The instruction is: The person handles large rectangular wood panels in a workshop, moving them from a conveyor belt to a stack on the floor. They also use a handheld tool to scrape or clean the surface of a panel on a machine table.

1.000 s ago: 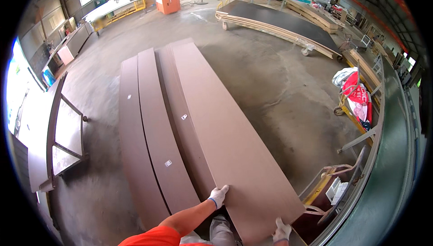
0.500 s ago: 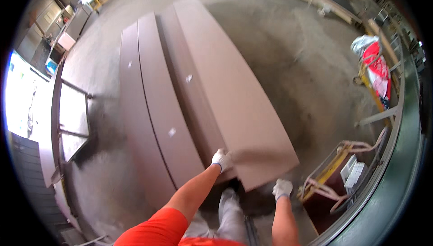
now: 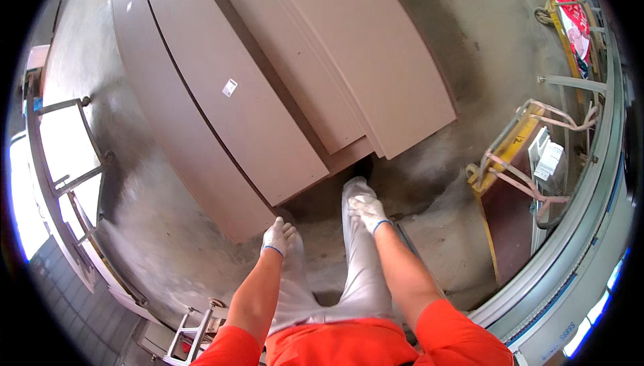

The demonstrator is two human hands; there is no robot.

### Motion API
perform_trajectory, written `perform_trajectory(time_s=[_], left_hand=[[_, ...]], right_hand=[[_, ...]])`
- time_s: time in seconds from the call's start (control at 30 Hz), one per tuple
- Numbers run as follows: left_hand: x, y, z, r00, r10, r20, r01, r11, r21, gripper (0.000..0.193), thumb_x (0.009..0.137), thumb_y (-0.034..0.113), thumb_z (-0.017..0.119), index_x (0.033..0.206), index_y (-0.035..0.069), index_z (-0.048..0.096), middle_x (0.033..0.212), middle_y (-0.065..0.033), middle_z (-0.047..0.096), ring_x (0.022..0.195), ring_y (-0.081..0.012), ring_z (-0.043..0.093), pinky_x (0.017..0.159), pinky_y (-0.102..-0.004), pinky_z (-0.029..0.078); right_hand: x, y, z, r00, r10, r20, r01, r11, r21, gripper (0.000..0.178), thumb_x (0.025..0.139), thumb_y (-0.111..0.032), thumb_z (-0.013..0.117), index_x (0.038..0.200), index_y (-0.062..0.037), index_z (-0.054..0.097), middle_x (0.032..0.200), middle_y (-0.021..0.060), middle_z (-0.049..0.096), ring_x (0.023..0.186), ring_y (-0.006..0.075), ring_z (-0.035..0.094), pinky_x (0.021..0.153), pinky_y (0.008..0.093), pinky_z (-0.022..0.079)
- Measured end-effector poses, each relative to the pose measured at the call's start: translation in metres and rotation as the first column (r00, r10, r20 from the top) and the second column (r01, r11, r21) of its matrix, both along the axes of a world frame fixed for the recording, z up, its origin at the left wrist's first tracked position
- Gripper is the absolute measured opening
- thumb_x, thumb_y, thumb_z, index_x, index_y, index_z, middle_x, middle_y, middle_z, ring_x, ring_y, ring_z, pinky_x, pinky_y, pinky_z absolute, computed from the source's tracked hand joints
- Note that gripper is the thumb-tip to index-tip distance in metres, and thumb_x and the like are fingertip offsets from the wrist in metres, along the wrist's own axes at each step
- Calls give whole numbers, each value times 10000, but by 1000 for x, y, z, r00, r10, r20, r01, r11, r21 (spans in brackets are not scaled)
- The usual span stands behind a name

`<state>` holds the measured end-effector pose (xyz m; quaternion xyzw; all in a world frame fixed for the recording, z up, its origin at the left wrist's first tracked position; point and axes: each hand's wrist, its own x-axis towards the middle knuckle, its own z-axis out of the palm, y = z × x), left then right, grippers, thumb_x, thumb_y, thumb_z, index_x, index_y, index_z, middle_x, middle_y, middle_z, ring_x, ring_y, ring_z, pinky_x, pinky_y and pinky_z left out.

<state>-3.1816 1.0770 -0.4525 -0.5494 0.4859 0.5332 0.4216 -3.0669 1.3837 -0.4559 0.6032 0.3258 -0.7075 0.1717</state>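
Note:
Long brown panels lie side by side in front of me, their near ends toward my feet. The left panel (image 3: 194, 158) is split by a dark gap from the labelled panel (image 3: 235, 108). Farther right, a wide panel (image 3: 389, 64) lies over a lower panel (image 3: 295, 64). My left hand (image 3: 278, 237), in a white glove, is at the near corner of the left panel, fingers apart; whether it touches the corner I cannot tell. My right hand (image 3: 367, 212), also gloved, hangs over my right leg, fingers loosely stretched out and holding nothing.
On the right stands a cart with a yellow edge and pink tube handles (image 3: 520, 141), a white box (image 3: 549, 159) on it. A green-grey machine rail (image 3: 570, 272) curves beside it. A metal frame rack (image 3: 70, 185) stands left, a small ladder-like frame (image 3: 194, 336) lower left.
My left hand has left the middle panel's near end and moved left. My right hand has swung inward over my leg. The view has tilted down and come nearer the panels.

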Motion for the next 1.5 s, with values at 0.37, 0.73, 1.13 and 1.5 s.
perform_trajectory(time_s=[0.37,0.73,1.13,1.5], left_hand=[[-3,-16,-182,768,623,-145,-629,777,10,937,964,623,655,1595,59,253,1653,-136,309,1483,-387,363,1253,-542,275],[-8,25,-198,655,734,-179,-745,667,8,766,897,563,776,1469,141,489,1429,-92,534,1313,-315,505,1124,-520,464],[-62,26,-188,912,-180,-369,-50,844,-533,988,904,409,817,1547,-154,321,1559,-279,454,1442,-362,451,1214,-420,334],[-56,29,-185,893,-95,-439,-127,884,-450,1178,842,352,889,1624,-98,131,1582,-280,396,1393,-345,495,1175,-426,379]], right_hand=[[-108,-136,-177,968,-222,116,237,962,-138,832,884,-351,859,1501,14,438,1528,175,503,1427,371,463,1171,545,387],[-105,-121,-201,945,-324,35,321,944,69,639,855,-406,885,1340,-92,611,1331,45,641,1202,216,607,1016,441,500],[-103,-52,-202,853,-513,96,521,845,-118,988,867,-763,669,1567,-118,405,1646,142,348,1517,366,329,1240,546,281],[-111,-36,-197,841,-529,114,528,848,39,723,904,-674,690,1387,-148,578,1431,57,543,1274,252,531,1077,428,458]])
